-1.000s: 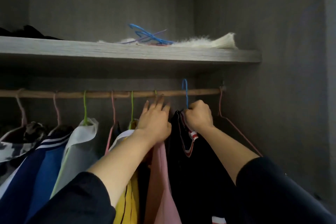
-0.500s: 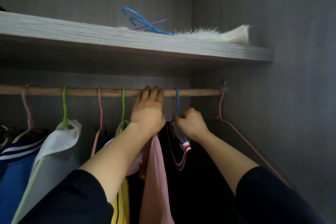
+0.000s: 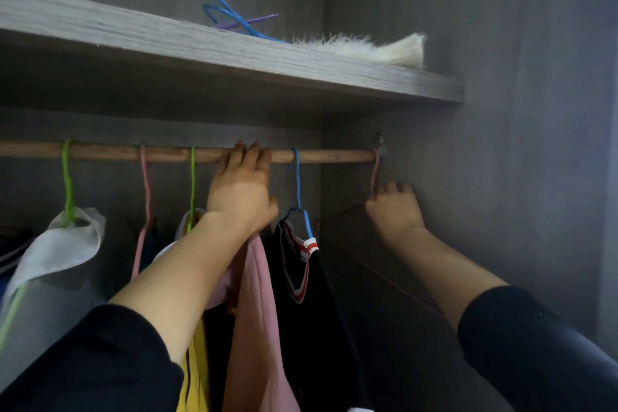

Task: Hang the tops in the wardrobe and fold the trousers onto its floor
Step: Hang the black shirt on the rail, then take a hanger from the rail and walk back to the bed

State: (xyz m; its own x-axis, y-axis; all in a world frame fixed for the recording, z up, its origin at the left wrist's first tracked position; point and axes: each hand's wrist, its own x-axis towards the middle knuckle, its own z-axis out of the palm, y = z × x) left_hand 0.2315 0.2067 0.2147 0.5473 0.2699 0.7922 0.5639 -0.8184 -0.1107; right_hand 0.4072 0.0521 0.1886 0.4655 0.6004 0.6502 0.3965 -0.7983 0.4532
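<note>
R hand (image 3: 394, 211) moved off blue hanger (image 3: 297, 184), now grips pink hanger (image 3: 375, 170).

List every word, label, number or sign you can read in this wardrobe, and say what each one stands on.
None: no text is legible anywhere in the view.
The black top shows only red and white collar stripes, no lettering.
The shelf, the rail and the pink hanger that the right hand grips bear no marks.
</note>
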